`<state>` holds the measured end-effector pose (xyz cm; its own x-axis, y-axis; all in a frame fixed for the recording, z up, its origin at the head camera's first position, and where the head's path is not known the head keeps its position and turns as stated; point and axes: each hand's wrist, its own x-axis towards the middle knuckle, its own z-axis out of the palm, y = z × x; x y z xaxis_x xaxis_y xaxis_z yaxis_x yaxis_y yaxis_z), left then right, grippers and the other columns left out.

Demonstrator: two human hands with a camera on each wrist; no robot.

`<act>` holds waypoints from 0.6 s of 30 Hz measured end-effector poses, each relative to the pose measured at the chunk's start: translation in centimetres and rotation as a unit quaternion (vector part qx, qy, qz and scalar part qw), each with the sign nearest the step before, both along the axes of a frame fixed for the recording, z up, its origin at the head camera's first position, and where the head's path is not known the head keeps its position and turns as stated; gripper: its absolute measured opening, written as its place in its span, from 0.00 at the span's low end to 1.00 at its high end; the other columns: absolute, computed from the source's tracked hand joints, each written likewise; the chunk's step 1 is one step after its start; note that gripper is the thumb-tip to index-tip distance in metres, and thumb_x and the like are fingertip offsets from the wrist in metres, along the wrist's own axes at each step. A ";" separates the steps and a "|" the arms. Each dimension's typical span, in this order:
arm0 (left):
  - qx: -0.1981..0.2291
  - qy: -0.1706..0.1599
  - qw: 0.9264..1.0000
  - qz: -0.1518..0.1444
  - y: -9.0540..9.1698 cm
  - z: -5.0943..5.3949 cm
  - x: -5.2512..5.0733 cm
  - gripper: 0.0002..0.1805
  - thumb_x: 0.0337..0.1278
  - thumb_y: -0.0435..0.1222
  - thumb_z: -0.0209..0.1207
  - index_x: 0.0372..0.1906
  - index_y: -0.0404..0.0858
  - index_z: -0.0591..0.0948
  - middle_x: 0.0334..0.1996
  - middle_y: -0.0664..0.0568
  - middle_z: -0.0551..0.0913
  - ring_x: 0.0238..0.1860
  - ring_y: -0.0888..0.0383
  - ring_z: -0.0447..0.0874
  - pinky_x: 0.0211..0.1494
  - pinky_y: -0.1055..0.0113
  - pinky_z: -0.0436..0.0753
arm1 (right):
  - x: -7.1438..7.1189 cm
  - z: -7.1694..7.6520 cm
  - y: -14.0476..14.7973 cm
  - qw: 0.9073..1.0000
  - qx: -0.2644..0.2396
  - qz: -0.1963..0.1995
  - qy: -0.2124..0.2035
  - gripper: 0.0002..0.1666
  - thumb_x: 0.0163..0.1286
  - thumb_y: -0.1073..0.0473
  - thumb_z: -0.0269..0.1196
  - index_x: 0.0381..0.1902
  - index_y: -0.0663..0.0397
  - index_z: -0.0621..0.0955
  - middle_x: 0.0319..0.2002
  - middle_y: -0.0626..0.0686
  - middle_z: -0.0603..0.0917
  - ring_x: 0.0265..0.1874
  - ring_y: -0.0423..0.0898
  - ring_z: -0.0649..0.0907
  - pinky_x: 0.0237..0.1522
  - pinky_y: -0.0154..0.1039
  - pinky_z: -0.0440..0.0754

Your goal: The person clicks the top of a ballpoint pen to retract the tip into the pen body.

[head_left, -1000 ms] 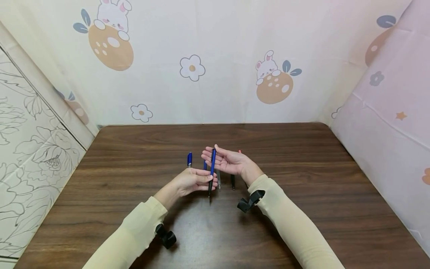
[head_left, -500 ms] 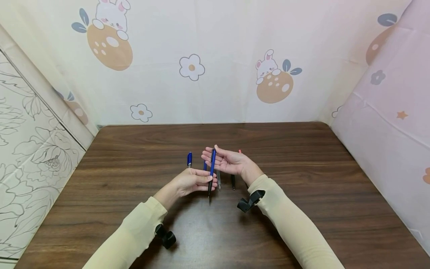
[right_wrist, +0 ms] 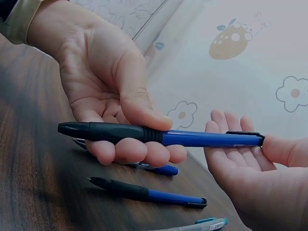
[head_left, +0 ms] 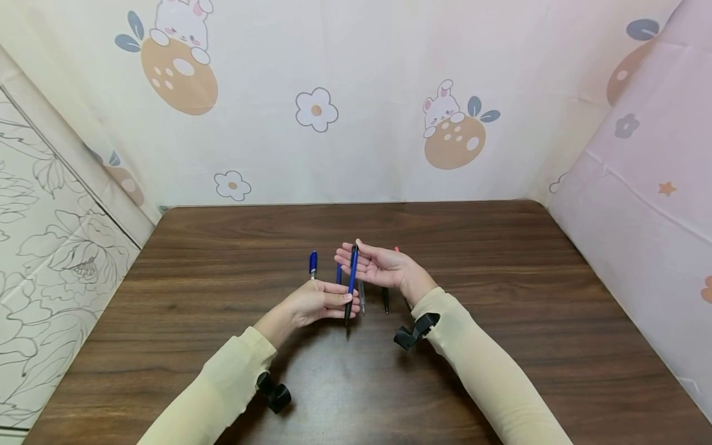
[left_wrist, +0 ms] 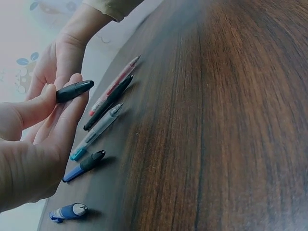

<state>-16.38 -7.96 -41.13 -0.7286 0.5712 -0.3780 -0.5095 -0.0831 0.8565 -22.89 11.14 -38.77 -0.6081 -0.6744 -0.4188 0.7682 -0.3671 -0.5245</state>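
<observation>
My left hand point(head_left: 317, 301) pinches a blue-and-black click pen point(right_wrist: 192, 138) by its black grip, thumb on top and fingers beneath. The pen is held above the table, its black tip pointing toward me; the right wrist view shows no writing point at that tip. My right hand point(head_left: 384, 267) is palm up with its fingers straight behind the pen. Its thumb point(right_wrist: 281, 150) touches the pen's far end, by the clip. Below the hands lie a matching blue-and-black pen point(right_wrist: 144, 193), a clear pen with a teal end point(left_wrist: 96, 132) and a blue-ended pen point(head_left: 313, 262).
On the brown wooden table point(head_left: 500, 309), a black pen point(left_wrist: 108, 103) and a reddish clear pen point(left_wrist: 115, 86) lie on the right of the row, partly hidden by my right hand in the head view. A patterned curtain point(head_left: 367, 154) hangs behind the table.
Both hands and the held pen stay almost in place. The head view has shifted slightly, with the curtain pattern sitting a little higher.
</observation>
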 end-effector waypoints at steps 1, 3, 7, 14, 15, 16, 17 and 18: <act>0.001 0.002 1.000 -0.001 0.0 0.0 0.0 0.18 0.66 0.25 0.51 0.57 0.19 0.71 0.30 0.51 0.87 0.37 0.60 0.87 0.51 0.61 0.87 | 0.0 0.0 0.0 1.000 -0.001 0.000 -0.001 0.19 0.77 0.50 0.46 0.51 0.56 0.77 0.45 0.55 0.87 0.49 0.45 0.85 0.54 0.38 0.83; 0.002 0.003 1.000 -0.001 -0.1 0.1 0.0 0.16 0.66 0.25 0.52 0.55 0.21 0.74 0.30 0.51 0.88 0.37 0.60 0.87 0.51 0.61 0.87 | -0.1 0.0 0.0 1.000 -0.004 -0.001 -0.003 0.19 0.76 0.50 0.46 0.51 0.56 0.77 0.46 0.55 0.87 0.49 0.46 0.85 0.54 0.38 0.83; 0.002 0.004 1.000 -0.001 -0.1 0.1 0.0 0.13 0.66 0.25 0.52 0.51 0.24 0.77 0.31 0.51 0.88 0.37 0.60 0.88 0.51 0.61 0.87 | -0.1 0.1 0.0 1.000 -0.009 0.001 -0.003 0.20 0.76 0.50 0.46 0.51 0.57 0.77 0.47 0.55 0.86 0.49 0.46 0.85 0.55 0.38 0.82; 0.002 0.004 1.000 0.000 -0.1 0.1 0.1 0.14 0.66 0.25 0.51 0.54 0.22 0.75 0.31 0.51 0.88 0.37 0.60 0.88 0.51 0.61 0.87 | -0.1 0.1 0.0 1.000 -0.010 0.005 0.001 0.20 0.77 0.51 0.45 0.50 0.57 0.77 0.46 0.55 0.87 0.49 0.45 0.85 0.54 0.38 0.83; 0.003 0.003 1.000 0.000 -0.1 0.1 0.1 0.15 0.66 0.25 0.51 0.54 0.22 0.75 0.31 0.51 0.88 0.37 0.59 0.88 0.51 0.61 0.87 | -0.1 0.1 -0.1 1.000 -0.010 0.005 0.001 0.20 0.77 0.51 0.45 0.50 0.57 0.78 0.46 0.55 0.87 0.49 0.45 0.85 0.54 0.38 0.83; 0.002 0.002 1.000 0.000 -0.2 0.1 0.1 0.15 0.66 0.26 0.51 0.54 0.22 0.75 0.31 0.51 0.88 0.37 0.59 0.88 0.51 0.61 0.87 | -0.1 0.1 -0.1 1.000 -0.010 0.005 0.002 0.20 0.77 0.51 0.45 0.50 0.57 0.77 0.45 0.55 0.87 0.48 0.45 0.85 0.54 0.38 0.83; 0.002 0.003 1.000 0.000 -0.2 0.1 0.1 0.15 0.66 0.26 0.52 0.54 0.22 0.75 0.31 0.51 0.88 0.37 0.59 0.88 0.52 0.61 0.87 | -0.1 0.1 -0.1 1.000 -0.009 0.006 0.003 0.20 0.77 0.51 0.44 0.50 0.57 0.78 0.45 0.55 0.87 0.48 0.45 0.85 0.54 0.38 0.83; 0.002 0.002 1.000 -0.001 -0.2 0.1 0.1 0.15 0.66 0.26 0.52 0.54 0.22 0.75 0.30 0.51 0.88 0.37 0.59 0.88 0.52 0.61 0.87 | -0.1 0.1 -0.1 1.000 -0.009 0.007 0.003 0.20 0.77 0.51 0.44 0.49 0.57 0.78 0.45 0.55 0.87 0.49 0.45 0.85 0.54 0.38 0.83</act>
<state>-16.30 -8.12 -40.98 -0.7291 0.5741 -0.3726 -0.5060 -0.0856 0.8583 -22.95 11.09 -38.69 -0.6015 -0.6903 -0.4021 0.7699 -0.3666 -0.5223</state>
